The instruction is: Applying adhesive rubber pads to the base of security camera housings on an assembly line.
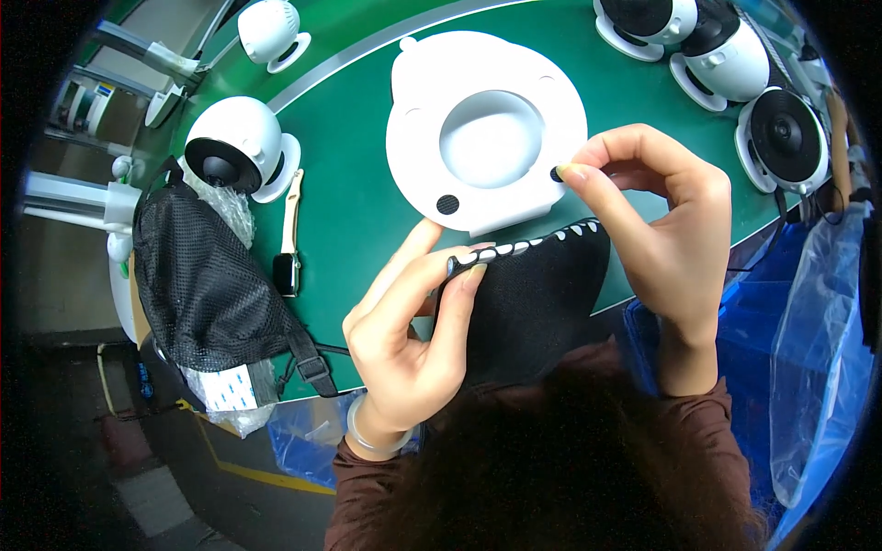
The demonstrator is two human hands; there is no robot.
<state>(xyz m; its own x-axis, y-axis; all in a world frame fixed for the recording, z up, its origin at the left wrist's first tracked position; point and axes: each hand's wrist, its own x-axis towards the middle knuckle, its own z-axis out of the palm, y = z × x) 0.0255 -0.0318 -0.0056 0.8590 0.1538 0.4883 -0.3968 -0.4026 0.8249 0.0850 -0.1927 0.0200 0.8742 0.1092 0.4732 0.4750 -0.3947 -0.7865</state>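
Observation:
A white ring-shaped plastic part (415,151) with a round recess lies on the green table in front of me. One round black textured pad (447,204) is on its lower left face. My right hand (666,225) pinches a small black pad (556,173) between thumb and index finger at the part's lower right edge; whether it touches the surface I cannot tell. Below the part, my left hand (404,340) grips the left end of a black sheet (537,308). White oval shapes line the sheet's upper edge. Its lower portion is hidden by my head.
White round devices with black fronts stand at the left (241,129) and far right (781,133). A watch (288,266) lies beside a black mesh bag (207,285) on the left. Blue plastic with a clear bag (818,367) hangs at the right, past the table edge.

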